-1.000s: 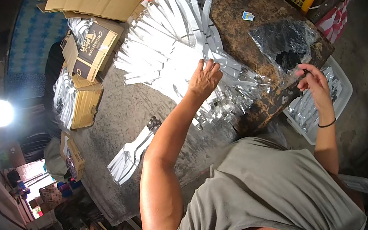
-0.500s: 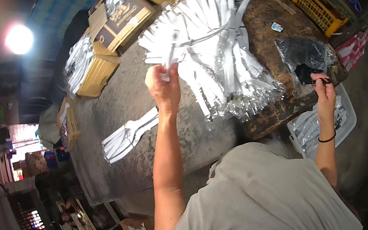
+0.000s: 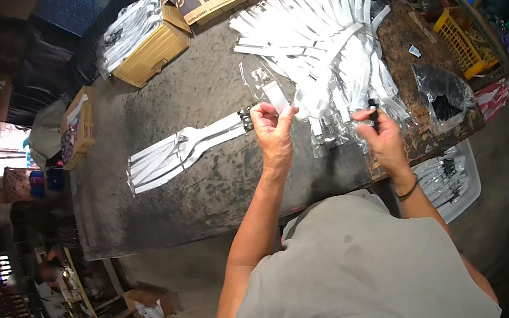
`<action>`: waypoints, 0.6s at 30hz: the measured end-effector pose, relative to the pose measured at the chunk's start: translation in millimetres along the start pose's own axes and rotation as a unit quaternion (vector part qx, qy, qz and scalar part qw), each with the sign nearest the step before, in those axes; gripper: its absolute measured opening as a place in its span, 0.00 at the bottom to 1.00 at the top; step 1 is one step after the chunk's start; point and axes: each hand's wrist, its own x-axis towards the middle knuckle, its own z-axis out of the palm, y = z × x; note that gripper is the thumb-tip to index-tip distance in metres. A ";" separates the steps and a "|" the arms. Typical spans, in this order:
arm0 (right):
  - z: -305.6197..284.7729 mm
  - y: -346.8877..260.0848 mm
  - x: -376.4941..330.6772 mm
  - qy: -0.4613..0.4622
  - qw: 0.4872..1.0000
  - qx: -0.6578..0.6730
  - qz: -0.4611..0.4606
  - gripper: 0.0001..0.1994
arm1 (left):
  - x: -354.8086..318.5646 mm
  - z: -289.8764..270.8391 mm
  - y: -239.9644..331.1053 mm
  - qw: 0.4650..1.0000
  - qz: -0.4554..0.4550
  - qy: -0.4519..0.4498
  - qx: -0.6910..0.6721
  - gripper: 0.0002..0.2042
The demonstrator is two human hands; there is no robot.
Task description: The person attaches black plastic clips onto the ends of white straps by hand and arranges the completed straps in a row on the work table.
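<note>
My left hand (image 3: 274,137) is closed in a pinch on a white strap (image 3: 274,94), whose far end is in clear plastic. To its right, my right hand (image 3: 386,142) holds a small black plastic piece (image 3: 372,104) upright between fingers and thumb; its exact kind is too small to tell. The hands are apart, at the near edge of a large fanned pile of white straps (image 3: 333,24), many in clear wrapping. Left of my left hand lies a bundle of white straps (image 3: 197,135) with dark fittings at its right end. A clear bag of black pieces (image 3: 443,102) lies at right.
Cardboard boxes of straps (image 3: 151,65) stand along the far left of the worn table (image 3: 123,221). A yellow basket (image 3: 461,43) is beyond the right edge. Below the table at right sits a clear bin (image 3: 471,180) of wrapped straps.
My right hand has come left from the bag of black pieces, carrying one black piece toward my left hand. My left hand keeps its strap. The head view has shifted.
</note>
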 end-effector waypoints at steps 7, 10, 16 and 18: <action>87.6 17.5 24.1 -0.088 0.987 0.131 0.016 0.19 | -12.8 5.3 -0.5 0.995 0.011 -0.035 -0.090 0.14; 90.8 20.6 31.4 -0.090 0.996 0.002 -0.020 0.16 | -12.7 10.7 0.5 0.994 -0.004 -0.022 -0.108 0.14; 82.7 6.5 28.4 -0.114 0.993 0.011 0.042 0.09 | 21.8 1.6 18.7 0.992 -0.019 -0.075 -0.100 0.31; 80.9 16.2 29.7 -0.101 0.994 0.014 0.031 0.08 | 33.2 -1.4 20.2 0.990 -0.046 -0.086 -0.100 0.29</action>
